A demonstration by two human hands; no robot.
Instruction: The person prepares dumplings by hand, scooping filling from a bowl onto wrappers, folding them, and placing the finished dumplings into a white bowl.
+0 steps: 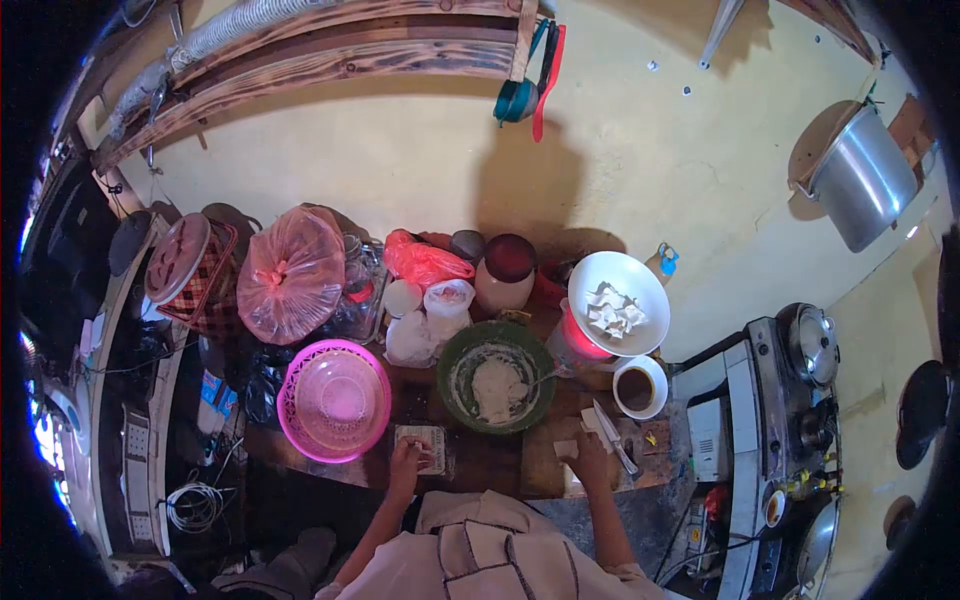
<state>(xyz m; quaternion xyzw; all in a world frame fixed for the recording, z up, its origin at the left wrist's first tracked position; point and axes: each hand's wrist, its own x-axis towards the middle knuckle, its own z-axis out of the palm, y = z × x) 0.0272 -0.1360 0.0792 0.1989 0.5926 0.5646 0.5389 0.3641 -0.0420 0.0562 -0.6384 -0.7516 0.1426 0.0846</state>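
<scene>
My left hand rests on a small square mat with printed markings, its fingers drawn together; anything between them is too small to make out. On the wooden board, my right hand has its fingertips closed at a pale flat piece. A knife lies beside that hand, with more pale flat pieces next to its blade. Between and beyond my hands stands a green basin holding a whitish floury mass and a spoon.
At left stands a pink basket. A white bowl with white folded pieces sits above a cup of dark liquid. Bags and jars line the wall. A stove is at right; a wooden shelf hangs above.
</scene>
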